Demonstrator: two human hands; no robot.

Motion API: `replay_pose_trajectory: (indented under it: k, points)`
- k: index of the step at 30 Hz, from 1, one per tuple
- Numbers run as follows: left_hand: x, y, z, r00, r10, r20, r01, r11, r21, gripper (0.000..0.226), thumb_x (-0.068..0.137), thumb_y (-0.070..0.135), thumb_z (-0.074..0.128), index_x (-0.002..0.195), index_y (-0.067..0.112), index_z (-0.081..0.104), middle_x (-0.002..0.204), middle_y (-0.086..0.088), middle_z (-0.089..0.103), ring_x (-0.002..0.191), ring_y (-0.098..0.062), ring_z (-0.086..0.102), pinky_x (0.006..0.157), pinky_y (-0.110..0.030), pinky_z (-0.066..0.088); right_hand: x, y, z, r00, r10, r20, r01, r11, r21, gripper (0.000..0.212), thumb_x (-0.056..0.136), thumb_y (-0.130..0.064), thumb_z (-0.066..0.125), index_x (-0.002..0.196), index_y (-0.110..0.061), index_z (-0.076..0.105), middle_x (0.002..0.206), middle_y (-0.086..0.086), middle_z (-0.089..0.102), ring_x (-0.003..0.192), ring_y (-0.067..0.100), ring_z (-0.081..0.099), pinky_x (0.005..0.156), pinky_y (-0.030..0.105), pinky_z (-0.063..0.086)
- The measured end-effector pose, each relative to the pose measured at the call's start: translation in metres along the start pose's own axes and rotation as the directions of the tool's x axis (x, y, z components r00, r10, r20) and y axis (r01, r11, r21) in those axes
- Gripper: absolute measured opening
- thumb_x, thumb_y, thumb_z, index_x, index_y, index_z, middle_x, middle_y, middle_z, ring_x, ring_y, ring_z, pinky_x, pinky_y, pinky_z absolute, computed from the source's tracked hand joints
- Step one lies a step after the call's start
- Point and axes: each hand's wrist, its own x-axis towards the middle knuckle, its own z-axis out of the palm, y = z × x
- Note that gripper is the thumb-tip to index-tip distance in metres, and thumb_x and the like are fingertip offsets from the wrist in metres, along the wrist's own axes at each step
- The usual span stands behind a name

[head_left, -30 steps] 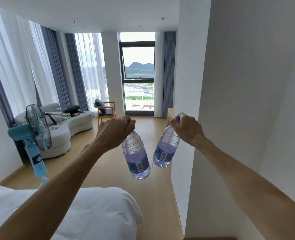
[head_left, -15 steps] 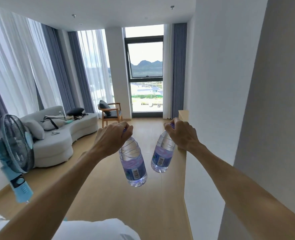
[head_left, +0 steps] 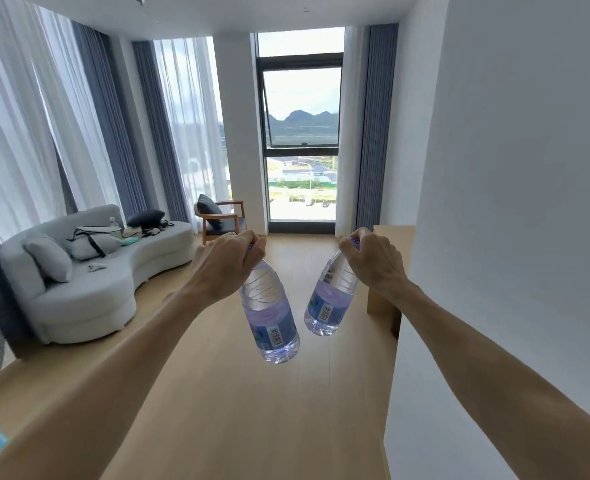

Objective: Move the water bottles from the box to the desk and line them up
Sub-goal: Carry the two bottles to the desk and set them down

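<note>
Walked further in, so both hands now hang over wood floor. Left hand (head_left: pixel 229 263) grips one clear plastic water bottle (head_left: pixel 271 315) by its cap, right hand (head_left: pixel 373 259) grips the other clear bottle (head_left: pixel 330 301). Both dangle cap-up, bases tilting toward each other, not touching.

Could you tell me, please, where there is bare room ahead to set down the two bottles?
The wooden desk beside the white wall shows a bare top at its visible near end; the rest is hidden. The wood floor between sofa and wall is bare. The sofa seat is crowded with a bag and cushions.
</note>
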Motion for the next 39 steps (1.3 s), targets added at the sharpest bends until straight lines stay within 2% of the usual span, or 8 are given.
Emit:
replay_pose_trajectory:
  k: [3, 6, 11, 17, 23, 29, 32, 39]
  points:
    - [0.042, -0.029, 0.041, 0.999, 0.035, -0.008, -0.035, 0.999, 0.029, 0.041, 0.101, 0.042, 0.029, 0.074, 0.018, 0.049, 0.072, -0.002, 0.059, 0.059, -0.011, 0.052, 0.049, -0.025, 0.034, 0.050, 0.019, 0.032, 1.000, -0.006, 0.003, 0.006, 1.000, -0.013, 0.025, 0.097, -0.041, 0.046, 0.092, -0.018, 0.053, 0.078, -0.006, 0.058, 0.059, 0.008, 0.051, 0.049, 0.021, 0.034]
    - [0.091, -0.057, 0.075, 0.998, 0.068, 0.012, -0.069, 0.997, 0.034, 0.040, 0.101, 0.042, 0.031, 0.078, 0.016, 0.052, 0.070, 0.001, 0.057, 0.057, -0.007, 0.047, 0.048, -0.021, 0.027, 0.104, 0.035, 0.060, 1.000, 0.008, 0.024, -0.007, 0.999, -0.050, 0.027, 0.097, -0.044, 0.046, 0.091, -0.019, 0.054, 0.079, -0.005, 0.059, 0.063, 0.012, 0.054, 0.054, 0.026, 0.041]
    - [0.179, -0.098, 0.124, 0.992, 0.127, 0.027, -0.127, 0.992, 0.011, 0.039, 0.100, 0.044, 0.032, 0.082, 0.017, 0.052, 0.074, 0.003, 0.058, 0.059, -0.008, 0.050, 0.051, -0.018, 0.027, 0.187, 0.062, 0.101, 0.999, 0.036, -0.007, -0.036, 0.996, -0.080, 0.027, 0.096, -0.046, 0.046, 0.089, -0.021, 0.053, 0.079, -0.005, 0.060, 0.066, 0.015, 0.055, 0.060, 0.030, 0.046]
    - [0.270, -0.139, 0.195, 0.993, 0.104, 0.051, -0.103, 0.994, -0.023, 0.047, 0.099, 0.049, 0.028, 0.089, 0.015, 0.059, 0.082, 0.000, 0.064, 0.069, -0.016, 0.059, 0.065, -0.034, 0.047, 0.270, 0.110, 0.147, 0.996, 0.091, -0.015, -0.092, 0.993, -0.068, 0.028, 0.096, -0.046, 0.045, 0.090, -0.021, 0.055, 0.075, -0.007, 0.057, 0.064, 0.013, 0.054, 0.060, 0.032, 0.047]
    - [0.361, -0.171, 0.289, 0.990, 0.140, 0.034, -0.139, 0.990, -0.022, 0.046, 0.097, 0.052, 0.028, 0.082, 0.017, 0.054, 0.070, 0.005, 0.057, 0.059, -0.009, 0.053, 0.052, -0.021, 0.031, 0.363, 0.172, 0.201, 0.994, 0.106, 0.003, -0.106, 0.993, -0.052, 0.031, 0.096, -0.046, 0.045, 0.090, -0.017, 0.057, 0.074, -0.006, 0.059, 0.068, 0.019, 0.059, 0.066, 0.037, 0.054]
    - [0.467, -0.190, 0.377, 0.990, 0.132, 0.056, -0.128, 0.990, -0.065, 0.040, 0.098, 0.051, 0.030, 0.082, 0.022, 0.053, 0.065, 0.010, 0.054, 0.057, -0.007, 0.052, 0.052, -0.023, 0.036, 0.473, 0.236, 0.243, 0.996, 0.082, 0.039, -0.080, 0.996, -0.044, 0.029, 0.097, -0.045, 0.046, 0.091, -0.018, 0.055, 0.070, -0.009, 0.055, 0.060, 0.007, 0.051, 0.050, 0.025, 0.040]
    - [0.521, -0.197, 0.412, 0.991, 0.127, 0.045, -0.123, 0.989, -0.080, 0.036, 0.097, 0.052, 0.032, 0.082, 0.025, 0.050, 0.063, 0.017, 0.047, 0.056, -0.002, 0.050, 0.052, -0.024, 0.039, 0.525, 0.264, 0.257, 0.995, 0.092, 0.034, -0.090, 0.994, -0.065, 0.028, 0.097, -0.045, 0.046, 0.091, -0.019, 0.055, 0.071, -0.008, 0.055, 0.060, 0.008, 0.050, 0.051, 0.024, 0.036]
    - [0.630, -0.214, 0.501, 0.993, 0.109, 0.053, -0.103, 0.989, -0.102, 0.036, 0.098, 0.054, 0.034, 0.082, 0.025, 0.049, 0.067, 0.007, 0.057, 0.056, -0.009, 0.053, 0.055, -0.028, 0.041, 0.624, 0.336, 0.288, 0.988, 0.153, 0.019, -0.151, 0.986, -0.071, 0.027, 0.097, -0.044, 0.046, 0.092, -0.018, 0.055, 0.075, -0.004, 0.057, 0.063, 0.013, 0.052, 0.051, 0.023, 0.034]
